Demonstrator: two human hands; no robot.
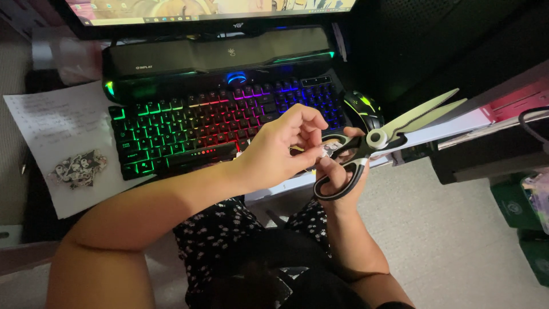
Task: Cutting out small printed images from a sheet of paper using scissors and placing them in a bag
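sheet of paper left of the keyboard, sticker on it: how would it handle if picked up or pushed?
The sheet of paper looks thin and flat, so probably floppy and light. It hangs past the desk edge, so a push would likely slide it off. The sticker on it seems small, adding little weight.

Scissors (374,150): 1 pair, large, black handles with grey inner lining, pale grey blades, round white pivot. Blades slightly parted, pointing up and to the far right; handle loops low and near, threaded by fingers. Held in the air, right of centre.

Small item (323,153): white, pinched beside the handles; possibly a paper scrap, too small to identify.
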